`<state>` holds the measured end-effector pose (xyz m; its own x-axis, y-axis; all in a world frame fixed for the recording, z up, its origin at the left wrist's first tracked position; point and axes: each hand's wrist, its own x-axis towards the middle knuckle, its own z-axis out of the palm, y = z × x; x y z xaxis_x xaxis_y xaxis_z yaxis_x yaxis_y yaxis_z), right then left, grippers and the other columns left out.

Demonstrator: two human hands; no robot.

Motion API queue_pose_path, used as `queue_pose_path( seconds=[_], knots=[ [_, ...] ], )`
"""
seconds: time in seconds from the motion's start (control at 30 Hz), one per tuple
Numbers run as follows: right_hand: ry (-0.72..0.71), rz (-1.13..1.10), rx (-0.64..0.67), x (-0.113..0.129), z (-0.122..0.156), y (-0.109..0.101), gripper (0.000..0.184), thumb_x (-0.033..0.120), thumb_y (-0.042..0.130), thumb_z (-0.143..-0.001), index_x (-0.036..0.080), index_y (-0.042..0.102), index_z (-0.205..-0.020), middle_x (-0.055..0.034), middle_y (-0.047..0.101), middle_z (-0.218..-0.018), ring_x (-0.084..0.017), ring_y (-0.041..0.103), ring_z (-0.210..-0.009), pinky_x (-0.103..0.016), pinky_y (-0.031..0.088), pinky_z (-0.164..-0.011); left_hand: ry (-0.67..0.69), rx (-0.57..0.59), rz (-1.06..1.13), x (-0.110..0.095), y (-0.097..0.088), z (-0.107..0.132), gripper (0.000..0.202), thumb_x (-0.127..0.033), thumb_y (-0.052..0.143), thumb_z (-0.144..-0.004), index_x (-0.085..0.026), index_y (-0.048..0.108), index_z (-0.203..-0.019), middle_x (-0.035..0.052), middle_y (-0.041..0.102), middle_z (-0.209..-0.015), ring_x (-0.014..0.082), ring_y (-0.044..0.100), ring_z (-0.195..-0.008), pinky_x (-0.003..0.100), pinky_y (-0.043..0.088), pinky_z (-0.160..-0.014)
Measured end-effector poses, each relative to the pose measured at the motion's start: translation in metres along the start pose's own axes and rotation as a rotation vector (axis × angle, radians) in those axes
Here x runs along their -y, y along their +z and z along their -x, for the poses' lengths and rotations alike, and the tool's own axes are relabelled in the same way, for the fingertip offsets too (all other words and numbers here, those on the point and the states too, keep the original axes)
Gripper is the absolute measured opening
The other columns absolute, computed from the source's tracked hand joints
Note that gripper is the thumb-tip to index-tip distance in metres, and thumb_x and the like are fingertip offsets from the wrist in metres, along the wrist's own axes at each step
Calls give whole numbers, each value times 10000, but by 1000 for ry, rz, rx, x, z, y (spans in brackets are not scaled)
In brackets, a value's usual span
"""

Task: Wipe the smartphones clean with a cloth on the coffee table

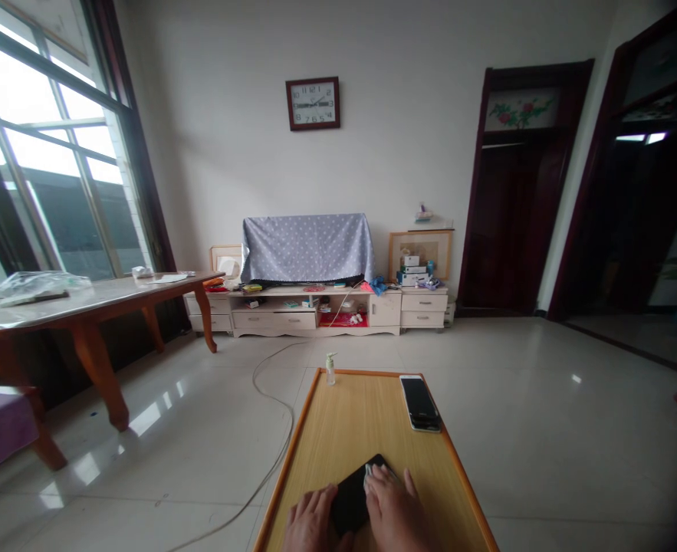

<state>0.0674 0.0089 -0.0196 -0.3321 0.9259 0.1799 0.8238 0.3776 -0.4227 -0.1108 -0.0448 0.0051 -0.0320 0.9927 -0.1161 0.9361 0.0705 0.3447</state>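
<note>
"Near the edge of the wooden table, what's under those hands?"

"Black smartphone: stiff, light, slippery; hold it by the edges. Left hand lies against it, right hand spreads beside a pale cloth; any pinch, I can't tell."

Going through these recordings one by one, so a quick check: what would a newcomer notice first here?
First come the bare left hand and right hand at bottom centre, on a black phone-shaped slab atop a low wooden table. Straight ahead, a dark-framed wall clock hangs high on the white wall, above a polka-dot cloth draped over something. A bright window fills the left side.
</note>
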Motion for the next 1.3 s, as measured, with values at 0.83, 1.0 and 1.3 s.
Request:
queue_pose_path(
  seconds=[0.83, 1.0, 1.3],
  knots=[
    [-157, -126, 211, 30, -1, 23, 412, 279, 389, -971, 313, 606, -1320, -45, 545, -1411, -252, 452, -1350, -532, 175, -1183, -19, -9, 8, 4, 6, -5, 738, -389, 479, -735, -222, 413, -1450, 55, 558, -1417, 230, 472, -1299, 327, 341, -1056],
    [-105, -117, 65, 20, -8, 12, 439, 287, 290, -1009, 336, 604, -1313, -16, 583, -1380, -218, 476, -1332, -547, 110, -1189, -9, -16, 3, 5, 8, -5, 799, -471, 536, -708, -207, 415, -1452, 76, 543, -1430, 260, 473, -1301, 347, 340, -1060],
    [-131, -152, 168, 35, -11, 19, 428, 274, 353, -974, 312, 611, -1313, -37, 546, -1416, -244, 443, -1358, -538, 126, -1190, -28, -29, 17, 10, 14, -9, 714, -379, 490, -759, -244, 414, -1456, 60, 548, -1430, 240, 487, -1288, 345, 353, -1043]
  ],
)
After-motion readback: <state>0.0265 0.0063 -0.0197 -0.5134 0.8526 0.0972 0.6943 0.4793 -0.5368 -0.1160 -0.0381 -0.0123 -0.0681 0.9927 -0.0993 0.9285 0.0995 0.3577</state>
